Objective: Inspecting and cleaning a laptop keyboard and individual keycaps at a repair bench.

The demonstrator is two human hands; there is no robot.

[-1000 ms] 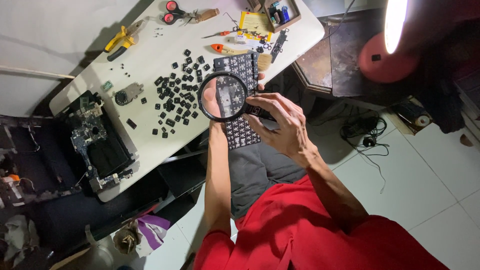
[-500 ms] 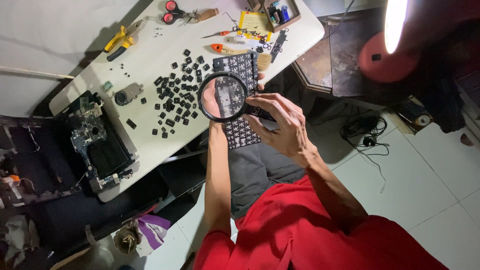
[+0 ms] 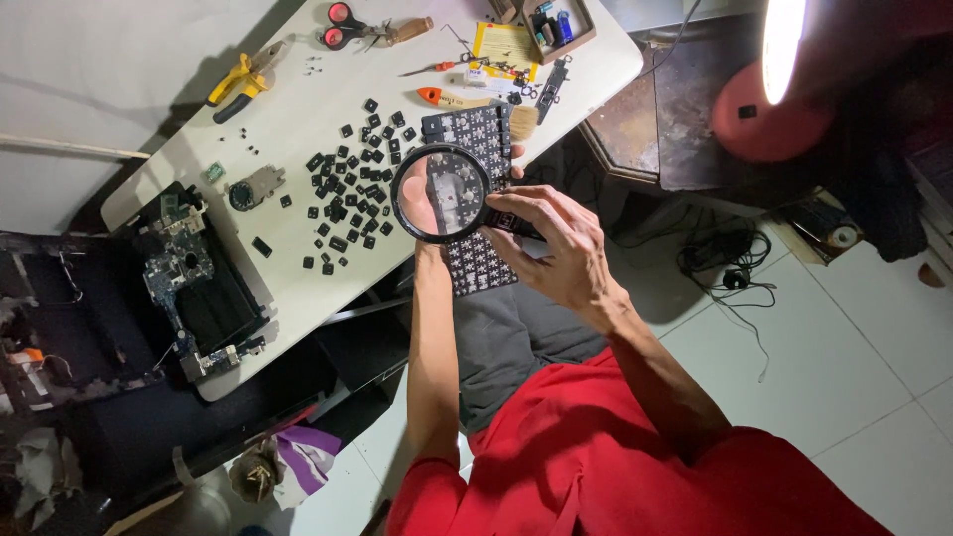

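Observation:
My left hand (image 3: 428, 245) holds a black keyboard (image 3: 469, 130) with many keycaps removed, gripping it from beneath; the thumb shows through the lens. My right hand (image 3: 558, 241) grips the handle of a round black-rimmed magnifying glass (image 3: 398, 200) and keeps the lens just over the keyboard's middle. Both are raised above the near edge of the white table (image 3: 298, 129). Several loose black keycaps (image 3: 347, 189) lie scattered on the table left of the keyboard.
An opened laptop with a bare circuit board (image 3: 189, 268) lies at the table's left end. Yellow pliers (image 3: 238, 84), red scissors (image 3: 342, 22), an orange screwdriver (image 3: 447, 96) and a small parts box (image 3: 556, 25) lie farther back. A lit lamp (image 3: 782, 45) and floor cables (image 3: 725, 268) are on the right.

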